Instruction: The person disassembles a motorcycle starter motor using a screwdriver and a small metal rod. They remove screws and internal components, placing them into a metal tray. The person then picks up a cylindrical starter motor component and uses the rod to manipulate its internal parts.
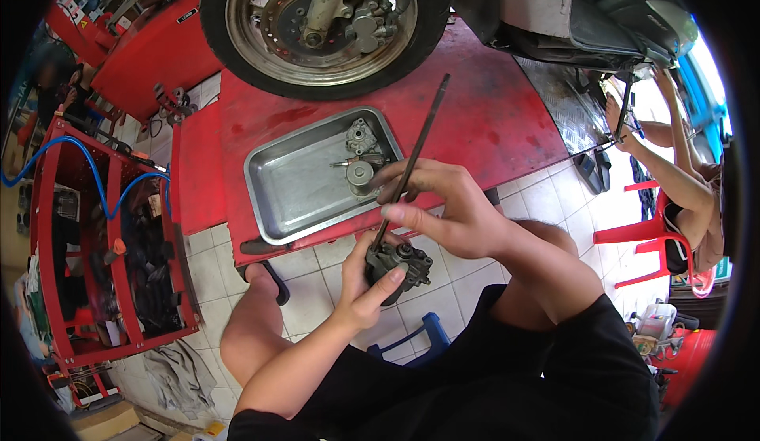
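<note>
My left hand (360, 283) is closed round a dark, greasy metal part (404, 271) with several bosses and small fittings, held above my lap. A long thin dark metal rod (428, 128) rises from the part, its far end leaning up and to the right. Around the rod's lower half, the thumb and fingers of my right hand (451, 203) close in a loose grip. Where the rod meets the part is partly covered by my left fingers. Just beyond my hands, a shallow metal tray (297, 188) holds a cast metal piece (361, 136) and a round metal piece (360, 176).
The tray rests on a red platform (483, 116) under a motorcycle's front wheel (324, 85). Left stands a red rack (127, 283) with a blue hose (99, 176). A blue stool (431, 334) shows between my legs. Another person's arm (673, 168) and a red chair (649, 239) are at right.
</note>
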